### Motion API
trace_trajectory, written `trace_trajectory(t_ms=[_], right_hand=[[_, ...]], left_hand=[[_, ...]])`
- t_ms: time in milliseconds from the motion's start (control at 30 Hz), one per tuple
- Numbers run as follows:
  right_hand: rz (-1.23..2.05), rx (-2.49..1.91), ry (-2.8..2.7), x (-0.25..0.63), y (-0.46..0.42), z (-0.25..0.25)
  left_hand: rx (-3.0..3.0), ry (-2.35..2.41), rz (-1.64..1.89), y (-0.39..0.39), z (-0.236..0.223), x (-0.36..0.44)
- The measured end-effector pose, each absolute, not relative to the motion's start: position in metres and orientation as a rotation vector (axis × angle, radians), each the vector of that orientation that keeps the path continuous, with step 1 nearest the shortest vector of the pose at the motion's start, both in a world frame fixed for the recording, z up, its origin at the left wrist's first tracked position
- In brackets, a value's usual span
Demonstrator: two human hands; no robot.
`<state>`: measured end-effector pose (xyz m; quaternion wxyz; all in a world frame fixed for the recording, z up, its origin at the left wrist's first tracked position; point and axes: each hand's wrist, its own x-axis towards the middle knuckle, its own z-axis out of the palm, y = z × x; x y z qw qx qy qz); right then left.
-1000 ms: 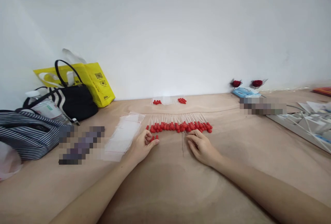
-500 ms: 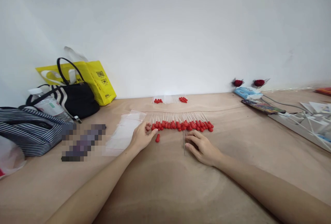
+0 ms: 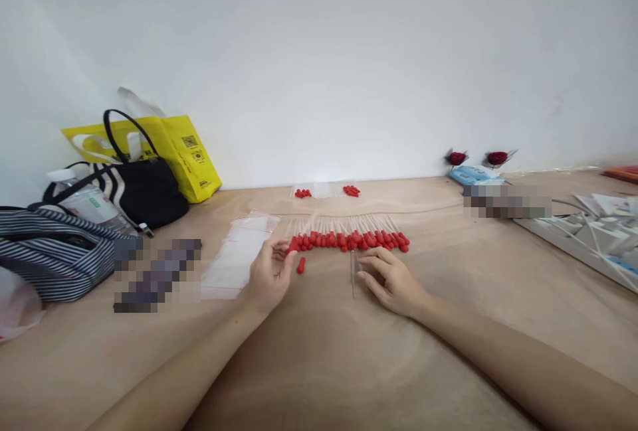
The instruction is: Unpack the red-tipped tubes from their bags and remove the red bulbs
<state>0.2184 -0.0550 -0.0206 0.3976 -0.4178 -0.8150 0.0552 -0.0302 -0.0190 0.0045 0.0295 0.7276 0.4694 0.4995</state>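
A row of glass droppers with red rubber bulbs (image 3: 331,239) lies across the table, bulbs towards me and thin clear tubes pointing at the wall. At the row's left end my left hand (image 3: 269,275) pinches one dropper's red bulb (image 3: 291,247) between thumb and fingers. Just right of that hand lies a loose red rubber bulb (image 3: 301,265). My right hand (image 3: 391,281) rests on the table below the row, fingers curved and apart. Beside its fingertips is a bare clear glass tube (image 3: 353,278); whether the fingers touch it I cannot tell.
Clear zip bags (image 3: 239,252) lie left of my left hand. Two small bags of red bulbs (image 3: 302,193) lie by the wall. At left are a striped bag (image 3: 60,255), a black handbag (image 3: 149,195) and a yellow bag (image 3: 199,165). A white tray (image 3: 573,255) stands at right.
My left hand's thumb and fingers have closed on a red bulb at the row's left end. The right hand has hardly moved. The view has shifted slightly.
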Motion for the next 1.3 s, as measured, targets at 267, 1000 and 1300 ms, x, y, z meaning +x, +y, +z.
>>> trace_trajectory(t_ms=[267, 1000, 1300], right_hand=[[-0.237, -1.027, -2.035, 0.223, -0.052, -0.019], [-0.185, -0.886, -2.260, 0.214, -0.053, -0.019], [-0.079, -0.863, -2.261, 0.216, -0.053, -0.019]], left_hand=[[2.404, 1.080, 1.090, -0.036, -0.009, -0.008], [2.833, 0.891, 0.871, -0.027, -0.012, 0.010], [2.775, 0.861, 0.872, -0.031, -0.009, 0.007]])
